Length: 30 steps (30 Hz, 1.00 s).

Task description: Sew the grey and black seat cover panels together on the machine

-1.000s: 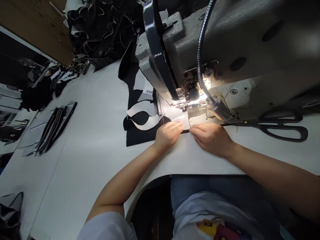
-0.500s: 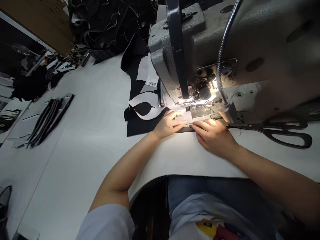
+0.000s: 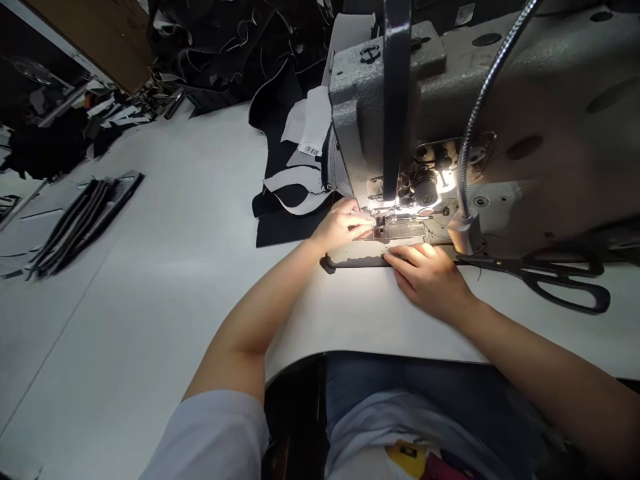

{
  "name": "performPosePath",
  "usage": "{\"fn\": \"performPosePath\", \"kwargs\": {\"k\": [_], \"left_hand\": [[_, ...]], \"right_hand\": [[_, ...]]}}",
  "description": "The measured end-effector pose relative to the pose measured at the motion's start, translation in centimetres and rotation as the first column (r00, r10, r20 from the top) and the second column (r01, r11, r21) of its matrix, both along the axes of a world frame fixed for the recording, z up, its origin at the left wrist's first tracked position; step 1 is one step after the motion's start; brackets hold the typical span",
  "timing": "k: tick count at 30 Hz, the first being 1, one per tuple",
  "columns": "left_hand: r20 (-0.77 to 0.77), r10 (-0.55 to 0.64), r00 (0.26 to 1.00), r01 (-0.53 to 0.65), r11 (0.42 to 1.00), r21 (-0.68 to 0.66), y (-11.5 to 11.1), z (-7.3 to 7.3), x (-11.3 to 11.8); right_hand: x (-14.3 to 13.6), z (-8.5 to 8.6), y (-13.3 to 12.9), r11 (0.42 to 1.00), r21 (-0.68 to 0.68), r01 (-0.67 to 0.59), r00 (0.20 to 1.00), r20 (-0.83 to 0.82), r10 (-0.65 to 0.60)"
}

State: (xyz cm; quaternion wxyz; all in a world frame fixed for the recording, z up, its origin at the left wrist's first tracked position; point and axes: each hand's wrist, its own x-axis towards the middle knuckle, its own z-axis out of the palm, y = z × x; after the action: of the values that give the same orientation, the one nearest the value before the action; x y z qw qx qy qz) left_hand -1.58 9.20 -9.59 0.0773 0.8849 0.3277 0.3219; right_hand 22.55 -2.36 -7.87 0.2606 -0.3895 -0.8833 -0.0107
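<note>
While the black fabric (image 3: 285, 230) lies on the table left of the sewing machine (image 3: 365, 113), the left hand (image 3: 345, 227) sits at its near right side, fingertips drawn together beside the needle area, perhaps to steady it; whether they pinch cloth, I cannot tell. The right hand (image 3: 430, 277) rests flat on the bed's front edge, fingers extended, gripping nothing visible, probably for support. The lamp (image 3: 465, 230) hangs close, apparently to light the needle area. Scissors (image 3: 545, 273) lie beyond that hand, handles outward, seemingly for easy reach.
</note>
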Motion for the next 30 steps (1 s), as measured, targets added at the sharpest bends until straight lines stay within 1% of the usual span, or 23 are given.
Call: {"fn": "performPosePath", "kwargs": {"k": [6,9,16,18,20,22,24,25,27,30], "left_hand": [[-0.044,0.054,0.998,-0.056,0.998,-0.038,-0.4,0.1,0.1],[-0.053,0.063,0.997,-0.066,0.996,-0.054,-0.5,0.0,0.1],[-0.069,0.07,0.995,-0.071,0.997,-0.01,-1.2,0.4,0.3],[-0.07,0.112,0.991,-0.112,0.994,-0.001,-1.5,0.6,-0.1],[-0.056,0.203,0.978,-0.203,0.979,-0.003,-2.0,0.6,-1.0],[-0.08,0.332,0.94,-0.336,0.941,-0.045,-2.5,0.7,-2.2],[-0.192,0.446,0.874,-0.471,0.875,-0.11,-2.8,1.0,-3.3],[-0.27,0.476,0.837,-0.522,0.842,-0.133,-2.9,1.2,-3.5],[-0.413,0.497,0.763,-0.592,0.794,-0.138,-2.8,1.9,-3.1],[-0.553,0.535,0.638,-0.676,0.734,-0.07,-2.2,2.9,-1.1]], "right_hand": [[-0.1,0.1,0.0,1.0,-0.012,0.005,1.0,0.0,-0.005],[-0.1,0.1,-0.1,1.0,-0.005,0.01,1.0,0.003,-0.01],[-0.1,0.0,0.0,1.0,-0.003,0.009,1.0,0.002,-0.009],[0.0,0.0,-0.1,1.0,-0.013,0.012,1.0,0.004,-0.012],[0.0,0.0,-0.1,1.0,-0.018,0.012,1.0,0.003,-0.012],[0.0,-0.1,-0.1,1.0,-0.018,0.01,1.0,-0.005,-0.01],[0.0,-0.3,0.0,1.0,-0.015,0.006,1.0,-0.012,-0.006],[0.0,-0.3,0.0,1.0,-0.014,0.005,1.0,-0.017,-0.005],[0.0,-0.4,0.0,1.0,-0.019,0.006,1.0,-0.03,-0.007],[0.0,-0.5,0.1,0.999,-0.046,0.002,0.998,-0.061,-0.005]]}}
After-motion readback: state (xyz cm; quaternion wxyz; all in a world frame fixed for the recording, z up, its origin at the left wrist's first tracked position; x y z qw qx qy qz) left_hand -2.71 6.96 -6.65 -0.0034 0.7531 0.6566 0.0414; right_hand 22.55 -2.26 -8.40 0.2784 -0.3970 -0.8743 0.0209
